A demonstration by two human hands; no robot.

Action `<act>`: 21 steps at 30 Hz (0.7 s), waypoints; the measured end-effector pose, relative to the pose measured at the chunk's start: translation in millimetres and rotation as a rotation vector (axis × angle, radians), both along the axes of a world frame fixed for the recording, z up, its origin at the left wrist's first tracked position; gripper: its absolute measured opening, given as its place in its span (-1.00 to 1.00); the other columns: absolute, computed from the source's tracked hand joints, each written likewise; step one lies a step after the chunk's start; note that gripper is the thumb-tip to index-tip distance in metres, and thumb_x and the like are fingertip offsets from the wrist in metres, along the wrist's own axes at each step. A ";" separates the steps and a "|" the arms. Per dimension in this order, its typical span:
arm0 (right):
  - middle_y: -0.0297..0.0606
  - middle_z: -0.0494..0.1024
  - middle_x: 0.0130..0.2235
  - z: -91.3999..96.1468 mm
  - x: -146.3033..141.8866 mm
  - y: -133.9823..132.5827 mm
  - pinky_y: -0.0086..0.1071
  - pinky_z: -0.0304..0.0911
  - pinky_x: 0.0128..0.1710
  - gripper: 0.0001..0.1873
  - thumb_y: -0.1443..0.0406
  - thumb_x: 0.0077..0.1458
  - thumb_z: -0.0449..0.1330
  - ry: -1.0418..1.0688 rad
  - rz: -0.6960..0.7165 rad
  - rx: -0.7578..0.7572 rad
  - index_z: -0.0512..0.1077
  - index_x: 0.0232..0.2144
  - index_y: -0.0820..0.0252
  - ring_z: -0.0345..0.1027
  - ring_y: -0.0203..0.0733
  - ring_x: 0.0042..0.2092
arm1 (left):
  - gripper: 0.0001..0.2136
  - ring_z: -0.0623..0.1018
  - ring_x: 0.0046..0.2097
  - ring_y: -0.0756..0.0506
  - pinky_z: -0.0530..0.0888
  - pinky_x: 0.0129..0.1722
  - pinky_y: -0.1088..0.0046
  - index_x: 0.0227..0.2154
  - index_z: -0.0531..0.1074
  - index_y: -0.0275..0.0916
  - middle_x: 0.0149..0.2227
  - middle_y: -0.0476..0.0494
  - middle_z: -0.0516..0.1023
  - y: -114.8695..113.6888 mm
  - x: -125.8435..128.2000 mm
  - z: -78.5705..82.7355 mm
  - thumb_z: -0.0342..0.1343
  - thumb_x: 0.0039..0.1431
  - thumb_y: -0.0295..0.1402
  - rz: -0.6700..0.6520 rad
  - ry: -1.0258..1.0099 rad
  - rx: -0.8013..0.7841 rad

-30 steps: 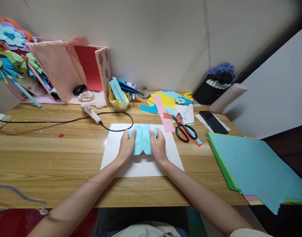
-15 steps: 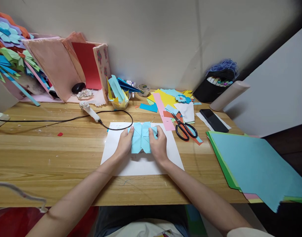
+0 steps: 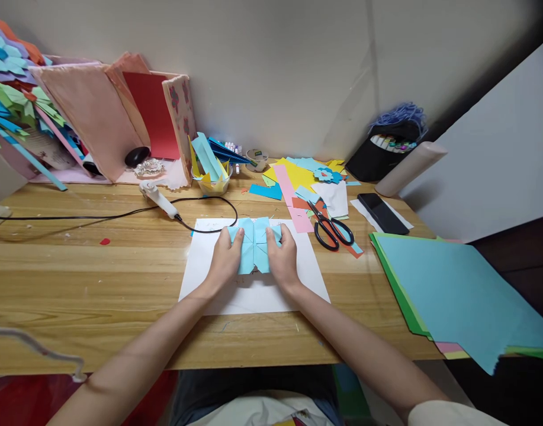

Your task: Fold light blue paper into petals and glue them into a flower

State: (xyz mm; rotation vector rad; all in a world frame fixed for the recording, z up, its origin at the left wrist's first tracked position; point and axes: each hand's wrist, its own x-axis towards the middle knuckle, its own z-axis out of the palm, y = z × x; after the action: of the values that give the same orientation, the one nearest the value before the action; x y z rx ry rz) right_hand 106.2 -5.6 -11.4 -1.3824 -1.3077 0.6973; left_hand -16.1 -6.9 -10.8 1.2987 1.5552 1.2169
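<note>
A light-blue piece of folded paper, creased in a cross with small flaps at its sides, is held up between both hands. My left hand grips its left side, thumb on the front face and the other fingers behind it. On the right side my right hand pinches it the same way, thumb in front. The fingers behind the paper are hidden. Beneath it a white sheet lies on the wooden table, with faint marks partly covered by the folded paper.
Black-handled scissors lie right of the sheet, near paper scraps. A white glue gun with a black cord sits at left. A phone and a stack of coloured paper are at right. A pink box stands behind.
My left hand's thumb and fingers have shifted slightly on the folded paper. The right hand keeps nearly the same grip. The whole view has moved a little.
</note>
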 end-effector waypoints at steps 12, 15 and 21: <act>-0.24 0.49 -0.35 0.9 31.2 14.4 -0.41 0.21 -0.43 -0.63 0.12 -0.14 0.22 0.321 0.585 -0.422 0.39 -0.30 0.25 0.33 -0.25 -0.39 | -0.54 0.48 -0.36 -0.07 0.37 -0.42 0.49 -0.29 0.39 -0.32 -0.35 -0.15 0.52 22.3 -33.8 10.8 0.21 -0.20 -0.07 -0.141 -0.153 -0.142; -0.21 0.51 -0.34 2.7 36.0 16.7 -0.38 0.25 -0.40 -0.62 0.13 -0.16 0.25 0.346 0.501 -0.398 0.41 -0.31 0.26 0.36 -0.22 -0.37 | -0.53 0.49 -0.37 -0.07 0.36 -0.42 0.49 -0.28 0.42 -0.33 -0.34 -0.16 0.53 22.5 -37.3 10.4 0.20 -0.20 -0.06 -0.226 -0.192 -0.185; -0.17 0.53 -0.34 3.2 34.6 18.5 -0.32 0.31 -0.35 -0.64 0.14 -0.22 0.29 0.371 0.441 -0.400 0.42 -0.38 0.27 0.40 -0.17 -0.35 | -0.61 0.44 -0.51 -0.01 0.30 -0.50 0.52 -0.51 0.43 -0.34 -0.57 -0.08 0.48 22.3 -37.3 2.5 0.12 -0.10 -0.03 -0.383 -0.288 -0.201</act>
State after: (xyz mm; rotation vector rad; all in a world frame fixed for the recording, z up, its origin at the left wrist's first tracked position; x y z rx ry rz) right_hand 140.7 12.9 -8.2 -1.1925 -1.2179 1.5068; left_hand -53.4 15.4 -8.2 1.1639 1.1283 0.9311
